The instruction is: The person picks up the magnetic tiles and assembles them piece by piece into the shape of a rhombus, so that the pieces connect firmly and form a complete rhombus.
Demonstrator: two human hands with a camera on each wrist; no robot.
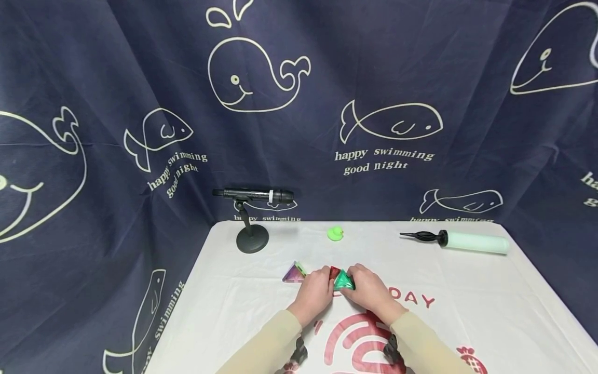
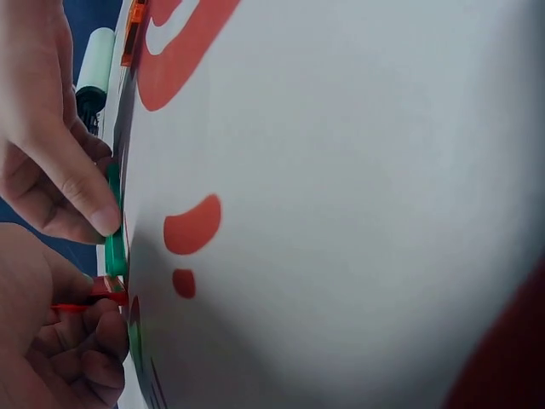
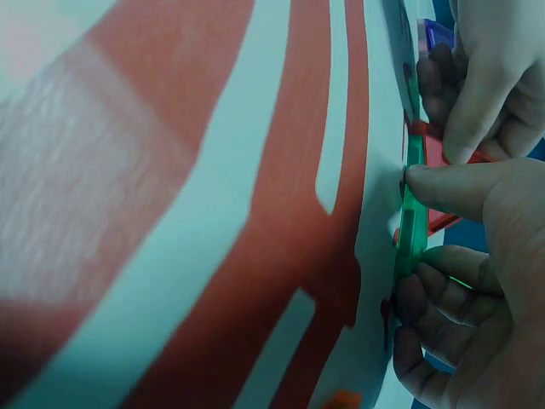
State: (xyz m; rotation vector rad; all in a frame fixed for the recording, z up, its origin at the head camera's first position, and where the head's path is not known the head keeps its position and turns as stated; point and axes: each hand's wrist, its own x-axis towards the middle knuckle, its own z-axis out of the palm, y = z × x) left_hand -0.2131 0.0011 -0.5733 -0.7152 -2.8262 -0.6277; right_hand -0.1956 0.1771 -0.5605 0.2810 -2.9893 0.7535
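In the head view my left hand (image 1: 316, 291) and right hand (image 1: 371, 292) meet low over the white table. A translucent green triangular tile (image 1: 343, 281) is gripped between the thumb and fingers of my right hand. Just behind and left of it, my left hand pinches a red tile (image 1: 334, 272), partly hidden by the fingers. The right wrist view shows the green tile (image 3: 412, 230) edge-on, close against the red tile (image 3: 436, 149), which stands up from the cloth. Left of my left hand are a purple triangular tile (image 1: 293, 274) and a light green tile (image 1: 300, 267) leaning together.
A black microphone (image 1: 252, 196) on a round-based stand (image 1: 252, 239) is at the back left. A small green toy duck (image 1: 335, 233) sits at the back middle, and a pale green hand pump (image 1: 476, 242) lies at the back right. A dark blue curtain (image 1: 299, 150) hangs behind the table.
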